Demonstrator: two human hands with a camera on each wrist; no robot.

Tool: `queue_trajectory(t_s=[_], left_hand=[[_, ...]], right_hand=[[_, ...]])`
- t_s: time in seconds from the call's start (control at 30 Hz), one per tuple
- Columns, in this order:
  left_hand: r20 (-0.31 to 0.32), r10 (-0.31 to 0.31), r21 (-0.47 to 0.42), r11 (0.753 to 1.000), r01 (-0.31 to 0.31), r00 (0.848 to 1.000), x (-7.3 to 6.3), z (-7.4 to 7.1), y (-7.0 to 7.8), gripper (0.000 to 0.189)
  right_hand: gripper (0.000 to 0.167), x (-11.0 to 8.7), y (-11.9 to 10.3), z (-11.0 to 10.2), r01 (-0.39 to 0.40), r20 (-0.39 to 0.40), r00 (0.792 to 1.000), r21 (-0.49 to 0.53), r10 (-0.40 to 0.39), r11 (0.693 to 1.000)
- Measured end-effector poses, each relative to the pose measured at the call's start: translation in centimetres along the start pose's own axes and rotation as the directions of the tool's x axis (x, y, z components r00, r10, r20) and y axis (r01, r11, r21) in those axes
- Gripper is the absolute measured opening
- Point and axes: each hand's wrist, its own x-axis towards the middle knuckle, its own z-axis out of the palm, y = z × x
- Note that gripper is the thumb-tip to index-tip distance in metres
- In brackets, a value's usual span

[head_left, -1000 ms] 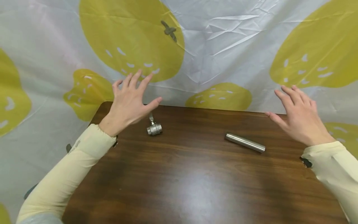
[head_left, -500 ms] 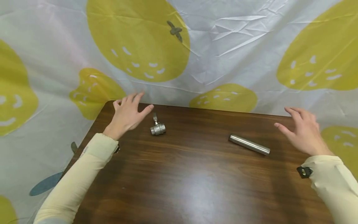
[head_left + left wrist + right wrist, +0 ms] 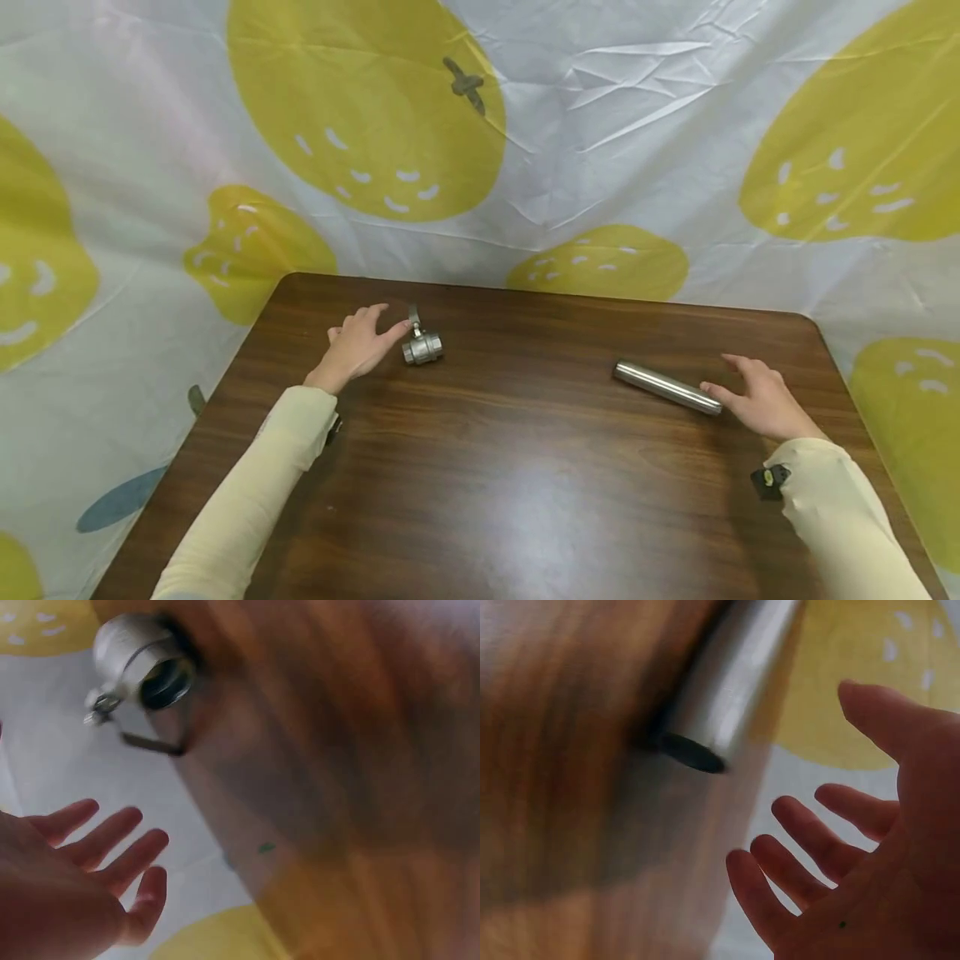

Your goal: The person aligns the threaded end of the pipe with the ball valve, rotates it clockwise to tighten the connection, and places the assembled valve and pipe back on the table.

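Observation:
A small metal ball valve (image 3: 423, 348) with a lever handle lies on the table's left half; the left wrist view shows the valve (image 3: 139, 660) with one round opening toward the camera. Just left of it is my left hand (image 3: 358, 343), fingers loosely spread, holding nothing; in the left wrist view a gap shows between fingers and valve. A shiny metal tube (image 3: 666, 387) lies slantwise on the right half. Beside its right end hovers my right hand (image 3: 761, 402), fingers relaxed and thumb near that end. The right wrist view shows the tube (image 3: 731, 682) apart from the fingers.
The brown wooden table (image 3: 510, 467) has rounded far corners. Behind and beside it hangs a white cloth (image 3: 600, 150) printed with yellow fruit. A small black camera (image 3: 770, 482) sits at the right wrist.
Both hands have come down from above the table's far edge. The left hand has neared the valve; the right hand has moved left toward the tube. Valve and tube lie still.

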Motion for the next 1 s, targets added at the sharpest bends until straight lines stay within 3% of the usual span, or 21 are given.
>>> queue_trajectory(t_s=[0.17, 0.33, 0.57, 1.0], left_hand=[[0.065, -0.023, -0.039, 0.999, 0.025, 0.998, 0.0, 2.1, -1.1, 0.082], [0.067, -0.007, -0.083, 0.996, 0.012, 0.998, -0.1, 3.5, -1.5, 0.083], [0.070, 0.007, -0.135, 0.991, 0.003, 0.998, -0.2, 4.4, -1.4, 0.081], [0.075, -0.006, -0.202, 0.979, 0.021, 0.997, 1.0, 5.2, -0.8, 0.075]], right_hand=[[0.077, 0.0, 0.9, 1.8, -0.012, 0.044, 0.999, 0.005, 0.012, 1.000], [0.070, -0.2, 1.2, 2.9, 0.006, 0.017, 1.000, 0.012, -0.006, 1.000], [0.065, -0.4, 1.1, 3.4, 0.016, -0.001, 1.000, 0.011, -0.016, 1.000], [0.052, -0.5, 1.7, 3.6, 0.010, -0.009, 1.000, 0.004, -0.010, 1.000]])
